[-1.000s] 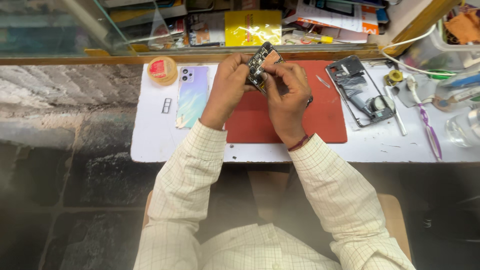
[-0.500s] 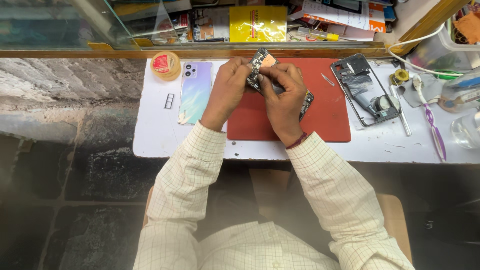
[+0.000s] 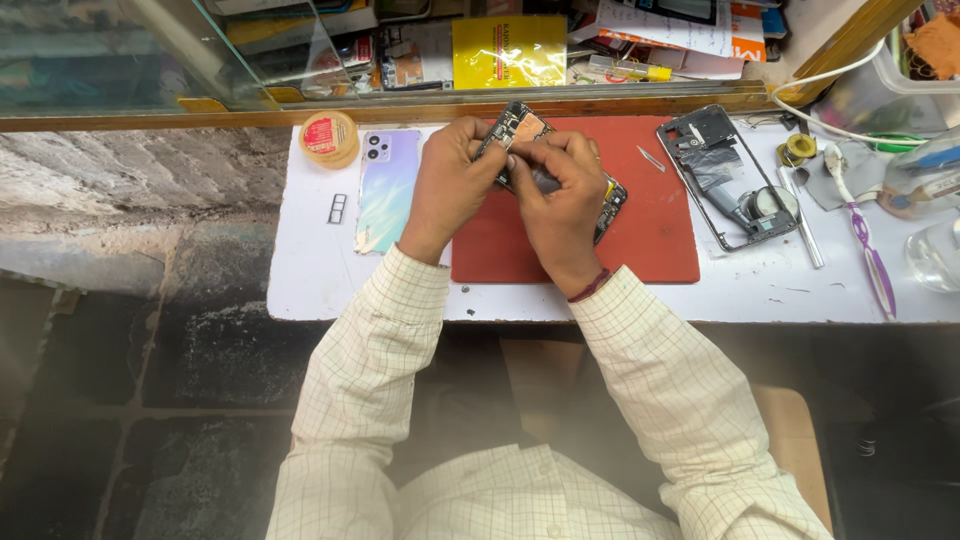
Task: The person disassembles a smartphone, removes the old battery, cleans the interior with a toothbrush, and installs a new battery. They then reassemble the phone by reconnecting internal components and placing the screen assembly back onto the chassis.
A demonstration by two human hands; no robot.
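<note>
An opened phone body (image 3: 520,125) with its boards showing lies tilted over a red work mat (image 3: 650,235) on a white table. My left hand (image 3: 447,185) grips the phone's left side near its top. My right hand (image 3: 560,200) covers the middle of the phone, fingers curled and pressing on its inside; whether it holds a small tool I cannot tell. The phone's lower end (image 3: 612,200) pokes out to the right of my right hand.
A pale iridescent back cover (image 3: 385,190) lies left of the mat, beside a round orange-lidded tin (image 3: 329,138) and a small black frame part (image 3: 337,208). Right of the mat: a phone frame (image 3: 730,175), tweezers (image 3: 651,158), a metal rod (image 3: 803,225), a purple toothbrush (image 3: 868,240). A glass counter stands behind.
My hands and the phone have stayed in place on the mat; the fingers shifted slightly. The camera view drifted a little.
</note>
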